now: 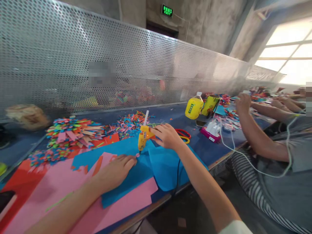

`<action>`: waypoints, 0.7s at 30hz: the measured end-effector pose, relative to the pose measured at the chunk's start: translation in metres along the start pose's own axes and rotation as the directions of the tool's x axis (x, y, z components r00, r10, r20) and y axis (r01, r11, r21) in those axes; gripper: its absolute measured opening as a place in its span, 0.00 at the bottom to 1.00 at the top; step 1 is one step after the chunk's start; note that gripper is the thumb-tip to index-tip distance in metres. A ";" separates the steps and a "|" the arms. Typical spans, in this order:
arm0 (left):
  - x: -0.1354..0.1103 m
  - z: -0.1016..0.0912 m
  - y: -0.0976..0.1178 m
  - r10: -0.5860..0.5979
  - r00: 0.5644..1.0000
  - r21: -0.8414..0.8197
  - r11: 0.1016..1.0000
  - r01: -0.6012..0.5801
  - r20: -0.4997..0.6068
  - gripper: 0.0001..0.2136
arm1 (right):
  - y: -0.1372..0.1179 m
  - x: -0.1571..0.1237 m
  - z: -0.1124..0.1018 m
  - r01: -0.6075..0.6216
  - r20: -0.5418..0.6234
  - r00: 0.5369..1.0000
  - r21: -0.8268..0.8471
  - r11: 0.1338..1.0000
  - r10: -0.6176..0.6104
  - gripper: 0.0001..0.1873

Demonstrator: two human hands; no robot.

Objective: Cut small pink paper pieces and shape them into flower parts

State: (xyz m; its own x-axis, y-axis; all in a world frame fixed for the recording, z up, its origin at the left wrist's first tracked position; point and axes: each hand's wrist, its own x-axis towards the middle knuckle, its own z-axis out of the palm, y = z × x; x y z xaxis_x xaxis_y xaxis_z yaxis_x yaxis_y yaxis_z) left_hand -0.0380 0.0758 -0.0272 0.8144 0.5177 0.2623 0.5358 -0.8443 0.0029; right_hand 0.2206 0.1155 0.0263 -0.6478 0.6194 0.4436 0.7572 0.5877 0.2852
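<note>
A yellow hot glue gun (141, 140), with a whitish glue stick (146, 117) jutting from its top, points nozzle-down over blue paper (133, 175). My right hand (167, 136) is wrapped round its orange handle. Just beneath the nozzle, a small pink piece (137, 155) shows at the fingertips of my left hand (120, 167), which are pressed together on it. That hand rests on the blue paper, its fingers partly hidden from this angle. Pink sheets (131, 202) and an orange strip (97, 165) lie around it.
Bundles of colourful paper strips (75, 131) stand at left, with a loose pile (128, 125) behind. Red-and-yellow-handled scissors (184, 139), a yellow bottle (194, 107) and a magenta-edged box (211, 133) lie rightward. A co-worker's arm (260, 136) and white cable (253, 165) are farther right.
</note>
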 end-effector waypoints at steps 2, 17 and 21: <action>0.000 0.001 0.000 0.002 1.000 -0.003 1.000 -0.002 -0.018 0.12 | 0.005 -0.001 0.004 -0.090 0.000 0.996 0.033 0.995 0.090 0.22; -0.004 0.006 -0.002 0.134 0.984 0.184 0.977 -0.111 -0.119 0.10 | -0.006 0.004 0.038 -0.517 0.195 0.850 0.134 0.845 0.489 0.26; -0.006 0.007 -0.002 0.123 0.985 0.196 0.976 -0.097 -0.123 0.10 | -0.025 0.013 0.035 -0.226 0.167 0.973 0.594 0.772 0.156 0.14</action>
State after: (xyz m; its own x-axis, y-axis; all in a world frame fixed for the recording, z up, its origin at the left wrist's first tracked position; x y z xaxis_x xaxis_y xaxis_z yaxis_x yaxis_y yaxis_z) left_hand -0.0419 0.0751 -0.0353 0.8405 0.3891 0.3771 0.4873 -0.8471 -0.2120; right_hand 0.1904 0.1269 -0.0053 -0.5261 0.7818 0.3346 0.6810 0.6230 -0.3849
